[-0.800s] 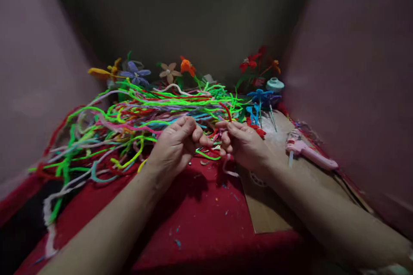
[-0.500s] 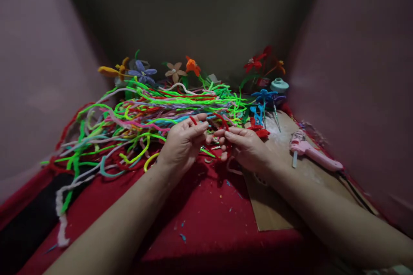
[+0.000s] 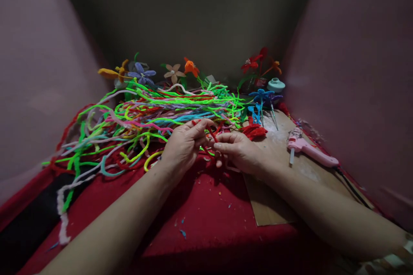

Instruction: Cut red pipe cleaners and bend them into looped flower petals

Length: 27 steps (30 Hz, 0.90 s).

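A red fuzzy stem (image 3: 211, 133) is held between the left hand (image 3: 183, 142) and the right hand (image 3: 239, 150), both pinching it near each other, above the red cloth (image 3: 201, 221). Directly behind — partly covered by the hands — lies a tangled heap of coloured stems (image 3: 190, 102); to the right, red petals (image 3: 254, 131) lie nearby and a pink glue gun (image 3: 311, 151) rests on cardboard (image 3: 269, 204).

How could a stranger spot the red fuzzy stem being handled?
Find the colourful tangle of fuzzy stems on the red cloth. In front are the left hand and right hand. The red stem is the one held between them, not lying in the tangle.
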Tool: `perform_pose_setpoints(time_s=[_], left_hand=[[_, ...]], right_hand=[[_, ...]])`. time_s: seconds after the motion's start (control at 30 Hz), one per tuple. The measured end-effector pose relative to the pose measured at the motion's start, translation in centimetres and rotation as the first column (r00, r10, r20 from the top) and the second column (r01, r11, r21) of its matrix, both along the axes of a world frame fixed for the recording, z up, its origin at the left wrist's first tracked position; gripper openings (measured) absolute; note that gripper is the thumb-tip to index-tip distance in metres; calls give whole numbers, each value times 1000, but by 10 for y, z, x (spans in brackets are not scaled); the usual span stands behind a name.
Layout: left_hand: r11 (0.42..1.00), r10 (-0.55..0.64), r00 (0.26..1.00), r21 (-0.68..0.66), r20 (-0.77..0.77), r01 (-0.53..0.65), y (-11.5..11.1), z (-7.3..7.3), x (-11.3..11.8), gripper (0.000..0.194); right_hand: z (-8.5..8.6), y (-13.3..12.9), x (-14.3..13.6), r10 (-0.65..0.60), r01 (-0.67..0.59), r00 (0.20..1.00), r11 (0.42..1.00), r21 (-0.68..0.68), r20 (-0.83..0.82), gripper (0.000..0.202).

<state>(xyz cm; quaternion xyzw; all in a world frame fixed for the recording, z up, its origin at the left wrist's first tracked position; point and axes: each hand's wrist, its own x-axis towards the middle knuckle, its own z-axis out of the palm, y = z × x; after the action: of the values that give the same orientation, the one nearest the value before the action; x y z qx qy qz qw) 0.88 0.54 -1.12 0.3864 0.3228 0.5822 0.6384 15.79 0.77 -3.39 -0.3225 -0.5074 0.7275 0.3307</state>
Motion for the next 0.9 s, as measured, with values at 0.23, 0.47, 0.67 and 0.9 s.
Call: perform_pose_setpoints(time_s=[0.23,0.47,0.67,0.9], left_hand=[[996,86,995,26,49,-87,6,-5,-9,14],[977,210,962,64,-172,-202,5,-8,-13,19],[966,253,899,145,-358,-214,2,3,-18,17],[973,218,955,120,-199,-197,24,15,13,12]], right_hand=[[-1,-1,-2,-115,119,992,990,81,-47,17],[5,-5,-5,-207,203,974,977,61,88,19],[6,-15,-3,-551,409,824,738,537,131,12],[-2,-42,-12,-240,-23,971,-171,985,-19,17]])
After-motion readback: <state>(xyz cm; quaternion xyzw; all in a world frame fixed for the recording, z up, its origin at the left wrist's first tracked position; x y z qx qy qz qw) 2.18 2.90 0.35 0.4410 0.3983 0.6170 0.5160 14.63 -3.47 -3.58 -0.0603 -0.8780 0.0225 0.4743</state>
